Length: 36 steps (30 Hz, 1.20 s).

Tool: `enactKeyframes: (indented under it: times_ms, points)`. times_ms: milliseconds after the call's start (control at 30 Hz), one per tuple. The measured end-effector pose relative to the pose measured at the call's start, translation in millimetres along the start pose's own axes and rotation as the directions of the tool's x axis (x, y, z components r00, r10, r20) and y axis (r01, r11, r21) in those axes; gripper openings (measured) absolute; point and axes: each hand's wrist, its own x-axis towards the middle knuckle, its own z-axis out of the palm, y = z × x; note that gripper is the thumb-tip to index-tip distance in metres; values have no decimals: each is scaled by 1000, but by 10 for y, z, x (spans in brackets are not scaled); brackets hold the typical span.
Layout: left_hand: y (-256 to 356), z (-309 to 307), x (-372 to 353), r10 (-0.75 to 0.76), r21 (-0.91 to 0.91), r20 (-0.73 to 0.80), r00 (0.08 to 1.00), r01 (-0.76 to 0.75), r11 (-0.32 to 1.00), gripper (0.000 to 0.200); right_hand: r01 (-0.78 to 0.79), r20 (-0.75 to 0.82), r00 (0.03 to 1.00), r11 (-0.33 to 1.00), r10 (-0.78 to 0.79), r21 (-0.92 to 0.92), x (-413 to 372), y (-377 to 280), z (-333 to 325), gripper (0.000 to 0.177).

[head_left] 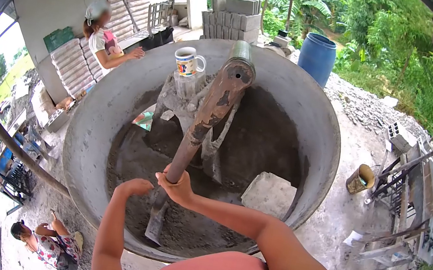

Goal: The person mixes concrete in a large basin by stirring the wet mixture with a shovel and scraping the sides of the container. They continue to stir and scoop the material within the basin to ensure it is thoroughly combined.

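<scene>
My right hand (176, 186) is wrapped round the lower end of a rusty metal mixer arm (209, 116), with a band on the wrist. My left hand (137, 186) is curled just left of that arm; its palm is hidden. Below both hands a metal paddle (155, 222) reaches into the dark grey mix (269, 129) in a large round mixing pan (95, 115). A printed mug (186, 64) of dark liquid stands on the central hub (177, 94). A pale rough block (269, 194) lies in the pan at right, and a crumpled wrapper (143, 120) at left.
A person (103, 39) stands beyond the pan near stacked sacks (73, 62); another person (52, 245) is at lower left. A blue barrel (316, 59) and concrete blocks (233, 20) are behind. At right are a rusty bucket (361, 179) and a metal frame (407, 195).
</scene>
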Motion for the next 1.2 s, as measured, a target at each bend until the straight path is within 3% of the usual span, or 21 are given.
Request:
enactKeyframes:
  times_ms: [67,100,167,300,367,400,467,500,567,900,967,1000,1067,1100,1167,1200]
  points:
    - [-149,-7,115,189,357,68,980,-201,912,38,11,1,1000,1000,-11,2,-3,-57,7,20]
    - [-160,-2,119,188,359,69,980,-200,912,38,20,2,1000,1000,-20,2,-5,-72,8,20]
    - [-178,7,134,91,188,55,994,-100,977,42,20,0,1000,1000,-20,3,0,-68,9,19]
    - [-221,13,166,90,189,60,994,-100,977,43,18,-14,1000,1000,-18,-17,-1,-62,19,19]
    - [-293,8,211,226,324,91,970,-243,914,44,31,-14,999,999,-32,-30,2,-65,16,19]
    - [-265,12,198,225,324,90,970,-243,914,44,45,-15,999,998,-46,-45,2,-62,14,19]
    - [-203,34,176,30,156,42,999,-36,987,45,47,-17,999,998,-48,-52,0,-50,12,19]
    - [-155,40,141,29,157,41,999,-35,987,45,49,-20,999,997,-51,-61,1,-53,13,19]
    - [-76,46,68,-89,-59,20,996,90,994,45,46,-12,999,997,-47,-64,1,-60,4,19]
    - [-194,66,164,-50,-91,44,998,54,994,42,45,-20,999,997,-47,-61,1,-47,18,19]
    - [-223,59,184,159,172,49,986,-165,971,38,44,-28,999,998,-45,-39,0,-58,30,19]
    - [-215,47,185,160,174,49,986,-166,971,38,42,-33,999,999,-43,-15,-1,-53,32,18]
    - [-204,18,179,384,559,165,908,-407,723,35,58,-31,998,997,-59,-42,-1,-36,22,18]
    - [-172,16,161,384,560,165,908,-407,721,35,70,-26,997,995,-72,-68,1,-17,16,19]
    - [-109,34,124,179,225,88,980,-195,955,35,75,-22,997,994,-77,-76,6,26,7,19]
    - [-148,35,156,178,226,88,980,-194,955,35,79,-16,997,993,-81,-85,8,26,8,19]
